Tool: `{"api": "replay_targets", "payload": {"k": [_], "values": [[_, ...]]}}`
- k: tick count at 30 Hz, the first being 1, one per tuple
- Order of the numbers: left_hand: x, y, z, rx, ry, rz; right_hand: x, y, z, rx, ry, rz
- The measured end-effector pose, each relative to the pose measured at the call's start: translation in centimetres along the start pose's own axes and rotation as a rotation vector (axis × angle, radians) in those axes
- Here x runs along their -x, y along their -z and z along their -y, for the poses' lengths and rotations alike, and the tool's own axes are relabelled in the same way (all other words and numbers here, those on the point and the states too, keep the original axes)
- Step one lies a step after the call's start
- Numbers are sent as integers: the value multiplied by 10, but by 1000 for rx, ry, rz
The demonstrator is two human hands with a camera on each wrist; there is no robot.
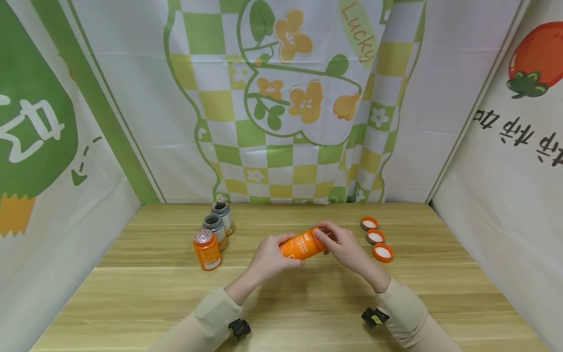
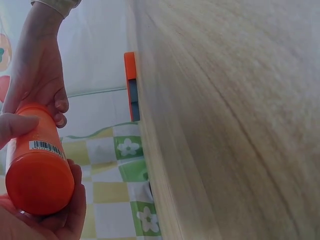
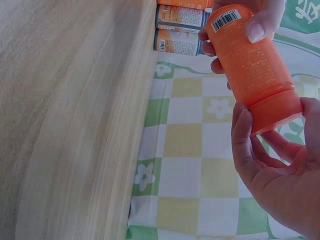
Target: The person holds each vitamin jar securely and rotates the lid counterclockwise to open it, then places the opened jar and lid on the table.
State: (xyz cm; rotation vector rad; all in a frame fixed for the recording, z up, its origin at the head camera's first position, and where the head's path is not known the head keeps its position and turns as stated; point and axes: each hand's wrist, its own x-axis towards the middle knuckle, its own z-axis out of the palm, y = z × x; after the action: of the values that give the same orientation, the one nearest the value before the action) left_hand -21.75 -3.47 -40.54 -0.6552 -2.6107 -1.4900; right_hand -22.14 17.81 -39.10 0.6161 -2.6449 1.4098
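Observation:
An orange bottle (image 1: 301,246) with white print is held tilted above the table, its capped end toward the right. My left hand (image 1: 271,258) grips the body near the base, fingers curled round it. With thumb and fingers, my right hand (image 1: 345,247) holds the orange cap (image 3: 276,111) at the other end. In the right wrist view the cap sits on the bottle neck. The round base of the bottle (image 2: 40,183) faces the left wrist camera, below a barcode label.
At the left stand an orange bottle (image 1: 207,250) with a foil-sealed top and two grey-necked bottles (image 1: 214,231), (image 1: 222,217) whose mouths look dark. Three caps, an orange one (image 1: 383,253) nearest, lie in a row on the wooden table (image 1: 422,293) at the right. A patterned curtain (image 1: 290,166) hangs behind.

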Motion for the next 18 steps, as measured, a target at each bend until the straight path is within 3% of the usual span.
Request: {"api": "replay_targets", "payload": {"k": [11,18], "values": [[-1,2,3,121,95,50,2,3,4,6,68,19],[1,4,2,160,102,72,3,4,3,20,118,24]]}}
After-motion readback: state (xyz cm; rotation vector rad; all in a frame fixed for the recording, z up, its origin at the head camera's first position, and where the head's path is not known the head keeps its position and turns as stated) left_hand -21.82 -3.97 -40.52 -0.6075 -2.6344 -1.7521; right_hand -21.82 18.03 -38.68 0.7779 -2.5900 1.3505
